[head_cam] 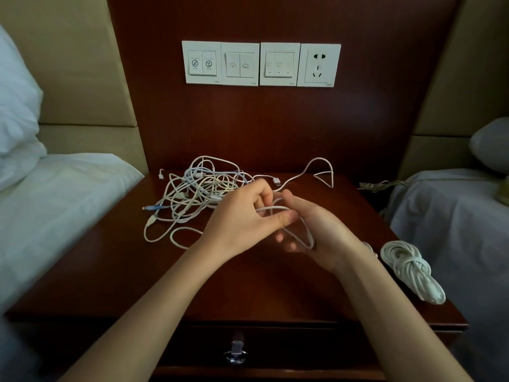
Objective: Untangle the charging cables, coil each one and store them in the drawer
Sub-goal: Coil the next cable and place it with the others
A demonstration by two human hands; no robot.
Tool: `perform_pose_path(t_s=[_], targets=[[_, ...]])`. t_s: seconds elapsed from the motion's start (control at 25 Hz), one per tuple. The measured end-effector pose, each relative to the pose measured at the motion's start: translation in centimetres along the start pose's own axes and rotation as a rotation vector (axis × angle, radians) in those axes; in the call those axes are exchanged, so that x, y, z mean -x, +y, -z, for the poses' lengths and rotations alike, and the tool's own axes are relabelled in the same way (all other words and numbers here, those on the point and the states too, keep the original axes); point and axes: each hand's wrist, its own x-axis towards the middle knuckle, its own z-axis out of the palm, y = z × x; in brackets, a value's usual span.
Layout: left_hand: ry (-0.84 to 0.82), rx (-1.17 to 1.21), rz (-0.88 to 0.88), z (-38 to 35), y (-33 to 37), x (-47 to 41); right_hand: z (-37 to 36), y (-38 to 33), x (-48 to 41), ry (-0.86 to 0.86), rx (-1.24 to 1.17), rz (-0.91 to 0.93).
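A tangle of white and pale blue charging cables (198,188) lies at the back left of the dark wooden nightstand (248,285). One white cable (316,172) trails from it to the back right. My left hand (245,216) pinches a loop of this white cable between thumb and fingers. My right hand (316,230) has the cable looped around its fingers, which curl under the loops. A finished white coil (410,271) lies knotted at the nightstand's right edge. The drawer (275,346) below is closed, with a metal ring handle (235,354).
Beds with white sheets stand on both sides, left (55,205) and right (454,216). A row of wall switches and a socket (260,64) sits on the wood panel behind. Another cord (380,185) lies in the gap at the right.
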Motion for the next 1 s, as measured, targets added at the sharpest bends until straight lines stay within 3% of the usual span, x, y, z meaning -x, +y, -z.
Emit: perform_pose_path(t_s=[0.2, 0.36, 0.48, 0.6, 0.68, 0.8, 0.88, 1.0], targets=[[-0.032, 0.048, 0.065, 0.1, 0.3, -0.1, -0.1, 0.3, 0.2, -0.245, -0.186, -0.001], [-0.172, 0.231, 0.141, 1.5, -0.1, -0.7, 0.6, 0.5, 0.1, -0.407, -0.012, 0.022], [-0.378, 0.422, 0.069, 3.6, -1.2, -0.6, 0.9, 0.2, 0.4, -0.473, 0.083, 0.058], [-0.500, 0.371, -0.016, 4.4, -2.6, -0.6, 0.4, 0.0, 0.4, -0.355, 0.152, 0.085], [-0.395, 0.206, -0.056, 4.0, -3.5, -1.0, -0.2, -0.1, 0.0, -0.218, 0.079, 0.122], [-0.250, -0.092, -0.035, 3.5, -4.4, -1.4, -0.1, -0.3, -0.6, -0.015, -0.234, 0.266], [-0.171, -0.172, -0.018, 3.2, -4.6, -1.1, 0.5, -0.6, -0.7, 0.124, -0.309, 0.330], [-0.086, -0.177, -0.154, 2.7, -3.5, -0.4, 1.1, -0.4, -0.8, 0.215, -0.392, 0.305]])
